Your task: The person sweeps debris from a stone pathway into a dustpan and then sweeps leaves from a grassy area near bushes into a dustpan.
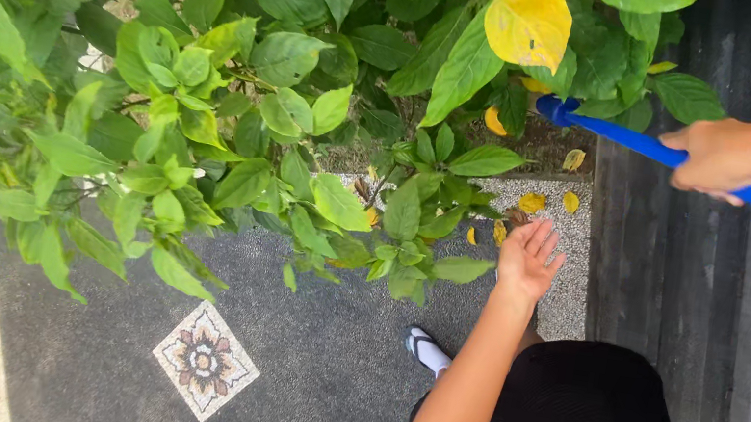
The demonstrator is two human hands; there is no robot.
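R hand (729, 158) is closing fully around a blue handle (699, 170), gripping it w/ fingers wrapped over the top, near the upper right of view. L hand (527, 259) is hanging open, fingers spread & relaxed, holding nothing; it is reaching down toward fallen yellow leaves (531, 203) lying on the pale gravel strip (572, 290).

Handle: a smooth, round, bright blue pole w/ a capped end (559, 110), running from the right edge toward the bush (243, 102) at a slight tilt. Its far end is lying off frame, so what it carries cannot be told.

Risks, as judged:
- One-hand grip on a long pole is giving weak control; capped end could be swinging into the branches & knocking leaves down.
- L hand is working low beside the stems; scratching is possible.
- Person is bending over w/ one sandalled foot (427, 350) on the dark pebbled paving (322, 372); balance may be shifting.

A tile inlay (204, 361) w/ a flower pattern is sitting well apart, lower left.
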